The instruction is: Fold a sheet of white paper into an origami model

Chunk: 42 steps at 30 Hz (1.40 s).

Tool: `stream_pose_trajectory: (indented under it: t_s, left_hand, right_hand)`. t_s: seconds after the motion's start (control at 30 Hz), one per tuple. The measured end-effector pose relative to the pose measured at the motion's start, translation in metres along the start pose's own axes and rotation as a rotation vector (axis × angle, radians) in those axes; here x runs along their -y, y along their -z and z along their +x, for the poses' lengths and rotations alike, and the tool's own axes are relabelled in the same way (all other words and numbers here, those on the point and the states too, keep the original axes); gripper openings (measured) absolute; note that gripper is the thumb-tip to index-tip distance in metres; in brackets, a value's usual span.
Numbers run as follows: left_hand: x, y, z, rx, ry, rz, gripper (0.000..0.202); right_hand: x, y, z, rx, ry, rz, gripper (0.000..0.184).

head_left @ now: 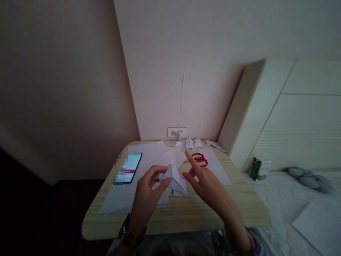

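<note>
A folded piece of white paper (174,180), creased into a pointed shape, is pinched between the thumb and fingers of my left hand (149,183). It is held a little above the table, over other white paper. Just right of it is my right hand (204,177), its index finger stretched forward and its thumb apart, with nothing visible in it. The thumb tip is close to the folded paper; whether it touches I cannot tell. Beyond my right hand lie scissors with red handles (204,161), partly covered by the hand, their blades mostly hidden.
White sheets (122,199) cover much of the wooden table (197,217). A lit phone (130,169) lies at the left. Small folded paper pieces (189,143) line the back edge below a wall socket (177,132). On the bed at right stands a green and white packet (259,169).
</note>
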<state>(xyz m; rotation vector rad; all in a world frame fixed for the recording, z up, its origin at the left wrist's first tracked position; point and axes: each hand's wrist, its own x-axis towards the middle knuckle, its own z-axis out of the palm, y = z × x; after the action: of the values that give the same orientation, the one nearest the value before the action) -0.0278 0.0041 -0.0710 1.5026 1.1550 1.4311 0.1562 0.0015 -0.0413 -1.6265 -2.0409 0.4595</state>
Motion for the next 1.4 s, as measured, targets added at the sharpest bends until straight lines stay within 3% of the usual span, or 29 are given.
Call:
stream_pose_trajectory:
  t_s: [0.33, 0.43, 0.53, 0.93, 1.07, 1.23, 1.4]
  left_hand:
    - [-0.002, 0.005, 0.001, 0.044, 0.013, 0.023, 0.013]
    - [-0.003, 0.004, 0.002, 0.041, 0.02, 0.02, 0.014]
    - [-0.003, 0.003, 0.001, 0.052, 0.026, 0.008, 0.013]
    - [-0.006, -0.002, -0.002, 0.079, 0.045, -0.01, 0.01]
    - [-0.007, -0.003, -0.002, 0.081, 0.037, -0.01, 0.009]
    - [-0.005, -0.004, -0.001, 0.086, 0.035, -0.015, 0.011]
    - [-0.005, -0.004, -0.002, 0.093, 0.027, -0.032, 0.013]
  right_hand:
    - [-0.015, -0.005, -0.012, -0.039, 0.028, -0.078, 0.067]
    - [-0.013, 0.002, -0.025, -0.183, 0.084, -0.051, 0.07]
    - [-0.009, 0.006, -0.028, -0.221, 0.082, -0.045, 0.072]
    - [-0.001, -0.001, -0.019, 0.081, -0.018, -0.156, 0.082]
    - [0.002, -0.001, -0.02, 0.069, 0.001, -0.201, 0.083]
    - [0.003, -0.002, -0.023, 0.085, 0.005, -0.285, 0.07]
    - [0.002, -0.005, -0.033, 0.225, 0.047, -0.299, 0.033]
